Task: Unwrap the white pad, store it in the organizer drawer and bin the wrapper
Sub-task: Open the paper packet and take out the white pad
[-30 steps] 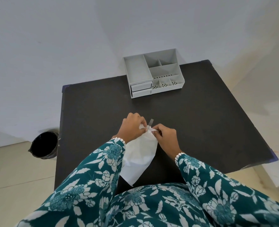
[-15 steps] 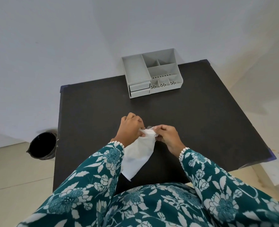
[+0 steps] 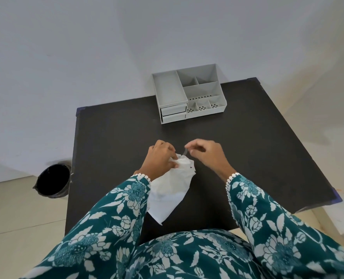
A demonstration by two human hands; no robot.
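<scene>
Since 0.5 s ago the right hand has pulled away from the bundle, peeling a small strip pinched in its fingertips. Left hand is clamped on the wrapped white pad at the table's near-middle, probably to steady it. 1 organizer far side with 2 drawers, both closed; 1 bin on the floor, left.

White wrapped pad lies crumpled at its top; grey organizer drawers closed; black bin on floor.
</scene>
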